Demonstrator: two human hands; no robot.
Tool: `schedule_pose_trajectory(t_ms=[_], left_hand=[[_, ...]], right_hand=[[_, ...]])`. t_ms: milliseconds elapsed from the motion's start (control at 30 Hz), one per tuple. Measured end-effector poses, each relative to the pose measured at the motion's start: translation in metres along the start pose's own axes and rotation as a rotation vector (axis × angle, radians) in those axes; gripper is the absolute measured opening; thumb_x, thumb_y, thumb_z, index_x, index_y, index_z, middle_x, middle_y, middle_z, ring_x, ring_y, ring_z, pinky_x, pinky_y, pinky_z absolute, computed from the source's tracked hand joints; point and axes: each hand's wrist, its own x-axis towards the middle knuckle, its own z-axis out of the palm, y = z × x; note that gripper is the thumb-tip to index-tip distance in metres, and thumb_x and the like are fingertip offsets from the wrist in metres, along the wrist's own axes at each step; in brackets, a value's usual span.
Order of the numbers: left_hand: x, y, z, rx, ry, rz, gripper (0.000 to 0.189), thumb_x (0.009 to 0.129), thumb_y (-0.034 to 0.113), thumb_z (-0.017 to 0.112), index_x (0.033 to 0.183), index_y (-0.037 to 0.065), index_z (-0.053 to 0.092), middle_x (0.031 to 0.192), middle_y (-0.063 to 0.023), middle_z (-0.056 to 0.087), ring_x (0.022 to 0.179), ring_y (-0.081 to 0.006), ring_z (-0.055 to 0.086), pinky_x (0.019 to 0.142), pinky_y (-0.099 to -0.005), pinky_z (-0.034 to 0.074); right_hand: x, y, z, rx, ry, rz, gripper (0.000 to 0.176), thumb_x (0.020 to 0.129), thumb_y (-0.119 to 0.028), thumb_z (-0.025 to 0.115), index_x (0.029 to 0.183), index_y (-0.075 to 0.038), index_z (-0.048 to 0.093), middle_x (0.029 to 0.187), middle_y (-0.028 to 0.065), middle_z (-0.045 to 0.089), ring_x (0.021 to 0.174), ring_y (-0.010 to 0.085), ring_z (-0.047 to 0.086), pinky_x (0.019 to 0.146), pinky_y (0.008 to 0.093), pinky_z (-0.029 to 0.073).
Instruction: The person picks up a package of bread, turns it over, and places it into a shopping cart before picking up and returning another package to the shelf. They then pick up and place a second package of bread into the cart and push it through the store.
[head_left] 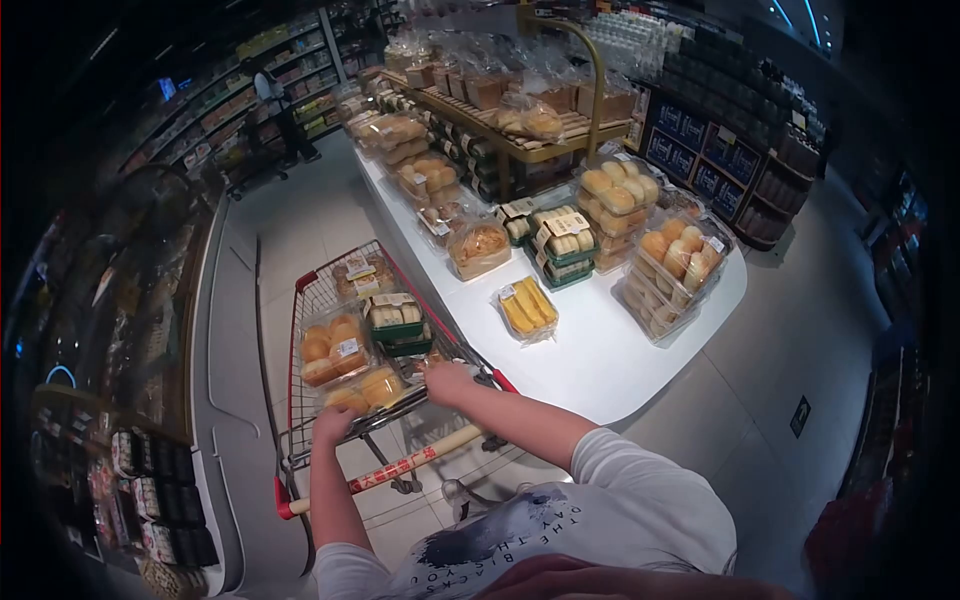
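Note:
A red-edged wire shopping cart (293,370) stands in front of me, holding several packs of baked goods. My left hand (334,426) is at the near left of the basket, fingers curled at the edge of a clear pack of yellow-topped buns (381,387). On the near right side, my right hand (447,383) closes on a clear plastic-wrapped package (415,366), whose contents are mostly hidden. Beyond my hands are a clear box of round buns (332,345), green-bottomed trays of pale pastries (395,315) and a labelled pack (361,272) at the far end.
A white display table (590,375) runs along the cart's right side. It bears a yellow pack (528,308), stacked bun boxes (672,265) and a wooden rack (490,130) of bagged loaves. Display cases (215,330) line the left. A person (272,100) stands far down the aisle.

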Motion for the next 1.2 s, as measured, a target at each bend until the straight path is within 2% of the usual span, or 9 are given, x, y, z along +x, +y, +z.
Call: schedule_pose_trajectory(t_ms=[133, 433, 567, 633, 767, 867, 1000, 1100, 1200], left_hand=[[-0.047, 0.039, 0.016, 0.021, 0.022, -0.023, 0.045, 0.075, 0.043, 0.047, 0.099, 0.010, 0.065, 0.097, -0.0163, 0.063, 0.092, -0.0300, 0.060, 0.081, -0.0378, 0.045], [-0.124, 0.042, 0.062, 0.011, 0.016, 0.014, 0.045, 0.079, 0.043, 0.042, 0.101, 0.009, 0.063, 0.101, -0.0173, 0.062, 0.095, -0.0317, 0.058, 0.083, -0.0401, 0.044], [-0.154, 0.035, 0.074, 0.017, 0.008, 0.038, 0.046, 0.081, 0.042, 0.038, 0.101, 0.008, 0.062, 0.101, -0.0189, 0.061, 0.097, -0.0334, 0.057, 0.085, -0.0407, 0.043], [-0.175, 0.033, 0.081, 0.011, 0.019, 0.042, 0.046, 0.081, 0.041, 0.036, 0.101, 0.007, 0.061, 0.102, -0.0195, 0.060, 0.097, -0.0339, 0.057, 0.085, -0.0408, 0.043], [-0.204, 0.037, 0.095, 0.030, 0.021, 0.081, 0.046, 0.082, 0.038, 0.035, 0.102, 0.006, 0.060, 0.103, -0.0200, 0.060, 0.097, -0.0340, 0.057, 0.086, -0.0410, 0.043], [-0.230, 0.015, 0.102, 0.028, 0.009, 0.105, 0.046, 0.081, 0.039, 0.036, 0.104, 0.007, 0.059, 0.104, -0.0194, 0.060, 0.097, -0.0337, 0.057, 0.086, -0.0408, 0.043], [-0.273, -0.022, 0.112, 0.028, -0.027, 0.094, 0.046, 0.083, 0.039, 0.034, 0.103, 0.007, 0.060, 0.106, -0.0192, 0.059, 0.098, -0.0330, 0.057, 0.086, -0.0413, 0.043], [-0.306, -0.034, 0.119, 0.043, -0.021, 0.098, 0.046, 0.082, 0.041, 0.037, 0.103, 0.007, 0.060, 0.105, -0.0182, 0.060, 0.096, -0.0327, 0.058, 0.084, -0.0411, 0.043], [-0.351, -0.029, 0.112, 0.021, -0.100, 0.050, 0.046, 0.081, 0.042, 0.040, 0.104, 0.007, 0.059, 0.102, -0.0178, 0.061, 0.095, -0.0319, 0.058, 0.082, -0.0405, 0.044]], right_hand=[[-0.028, 0.022, -0.004, 0.028, -0.050, -0.038, 0.026, 0.073, -0.016, 0.054, 0.094, -0.002, 0.062, 0.094, 0.0143, 0.064, 0.089, 0.0275, 0.062, 0.074, 0.0396, 0.050], [-0.112, 0.028, 0.003, 0.038, -0.095, -0.007, 0.033, 0.072, -0.027, 0.062, 0.096, -0.005, 0.061, 0.093, 0.0136, 0.064, 0.089, 0.0285, 0.061, 0.076, 0.0397, 0.049], [-0.129, 0.030, 0.025, -0.009, -0.075, -0.025, 0.034, 0.071, -0.031, 0.063, 0.091, -0.004, 0.060, 0.092, 0.0151, 0.062, 0.087, 0.0305, 0.060, 0.076, 0.0400, 0.049], [-0.145, 0.027, 0.029, 0.010, -0.085, -0.023, 0.036, 0.069, -0.033, 0.064, 0.090, -0.004, 0.059, 0.092, 0.0156, 0.061, 0.088, 0.0309, 0.059, 0.076, 0.0400, 0.048], [-0.188, 0.037, 0.044, 0.165, 0.024, -0.013, 0.043, 0.062, -0.033, 0.069, 0.092, -0.003, 0.061, 0.091, 0.0178, 0.061, 0.088, 0.0304, 0.059, 0.076, 0.0393, 0.047], [-0.216, 0.023, 0.063, 0.195, 0.038, 0.022, 0.045, 0.061, -0.033, 0.070, 0.093, -0.004, 0.061, 0.089, 0.0171, 0.061, 0.087, 0.0300, 0.059, 0.076, 0.0387, 0.047], [-0.257, -0.014, 0.084, 0.198, 0.045, -0.046, 0.043, 0.061, -0.033, 0.069, 0.092, -0.004, 0.061, 0.089, 0.0163, 0.061, 0.085, 0.0308, 0.058, 0.075, 0.0395, 0.047], [-0.296, -0.037, 0.097, 0.203, 0.061, -0.020, 0.040, 0.062, -0.033, 0.067, 0.089, -0.004, 0.061, 0.090, 0.0163, 0.060, 0.085, 0.0320, 0.058, 0.076, 0.0406, 0.046], [-0.333, -0.055, 0.110, 0.166, 0.066, -0.027, 0.035, 0.064, -0.030, 0.065, 0.087, -0.004, 0.061, 0.090, 0.0164, 0.061, 0.086, 0.0323, 0.059, 0.076, 0.0417, 0.047]])
